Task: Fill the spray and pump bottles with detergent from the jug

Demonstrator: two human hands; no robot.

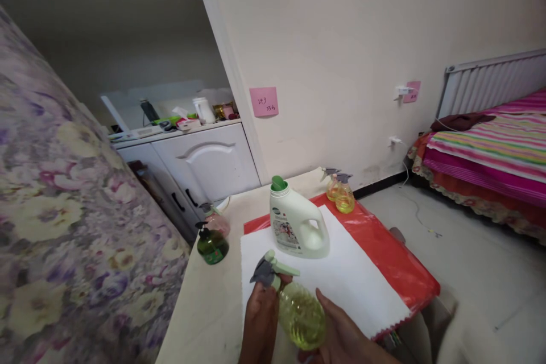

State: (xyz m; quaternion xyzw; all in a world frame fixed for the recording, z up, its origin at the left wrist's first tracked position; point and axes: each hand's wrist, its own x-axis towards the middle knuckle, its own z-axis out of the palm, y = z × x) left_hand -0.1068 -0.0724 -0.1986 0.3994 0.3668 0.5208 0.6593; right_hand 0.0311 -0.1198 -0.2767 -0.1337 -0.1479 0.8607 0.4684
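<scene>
My left hand (261,318) is wrapped round the neck of a clear spray bottle of yellow liquid (301,314), just under its grey-and-green trigger head (268,270). My right hand (343,333) cups the bottle's round body from the right and below. The bottle is tilted over a white cloth (341,276) that lies on a red sheet (392,256). A white detergent jug with a green cap (294,222) stands upright on the cloth just beyond the bottle.
Two small yellow spray bottles (340,192) stand at the red sheet's far corner. A green spray bottle (212,244) and a pinkish one (217,220) stand on the beige table (205,307) at left. Floral fabric (63,210) fills the left; a striped bed (490,153) lies right.
</scene>
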